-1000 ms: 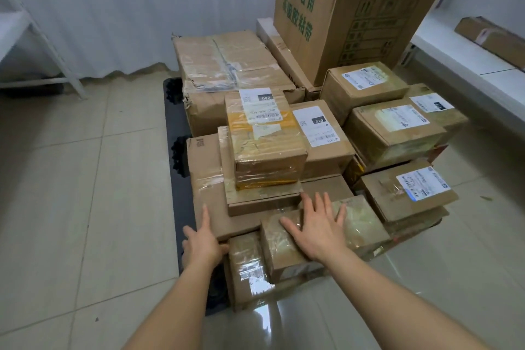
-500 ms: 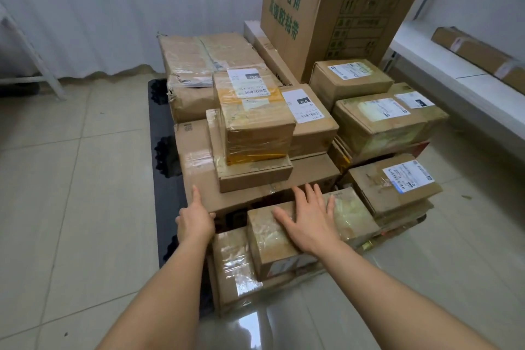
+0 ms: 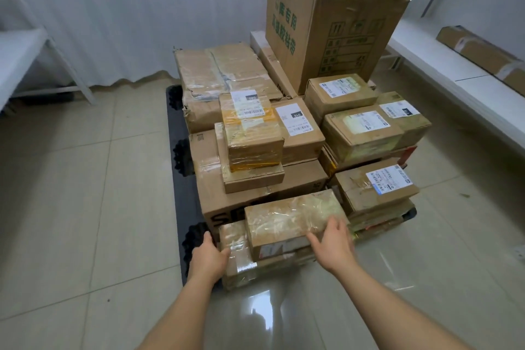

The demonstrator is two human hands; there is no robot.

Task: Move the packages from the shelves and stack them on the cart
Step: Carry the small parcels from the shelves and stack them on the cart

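Cardboard packages (image 3: 252, 148) stacked on a black cart (image 3: 181, 179) – both hands at the front of the pile.

In the lower middle of the frame, the left hand (image 3: 208, 257) presses the left end of the lowest taped box (image 3: 237, 253), thumb up, fingers relaxed. The right hand (image 3: 333, 244) touches the right end of the small box (image 3: 289, 219) lying on top of it, fingers spread – not clamped. One long package (image 3: 480, 51) lies on the white shelf (image 3: 443, 65) at the upper right.
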